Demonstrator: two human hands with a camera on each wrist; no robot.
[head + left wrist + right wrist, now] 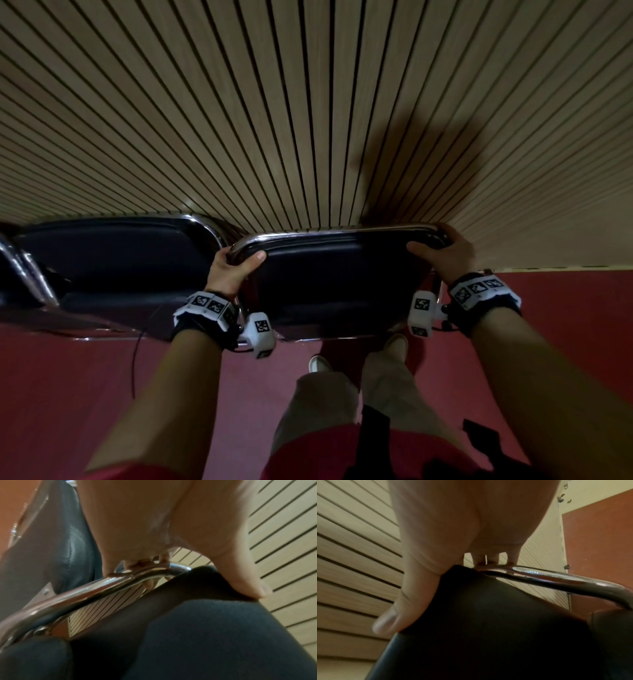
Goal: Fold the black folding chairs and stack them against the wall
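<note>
Head view: folded chair (pixel 335 274) between left hand (pixel 229 270) and right hand (pixel 445 255) grips.

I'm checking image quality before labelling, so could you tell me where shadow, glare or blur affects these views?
Head view: dim, the slatted wall bowed by the lens, a dark shadow above the held chair. Left wrist view: glare on the chrome frame, the left hand soft. Right wrist view: the right hand blurred, its thumb smeared.
</note>
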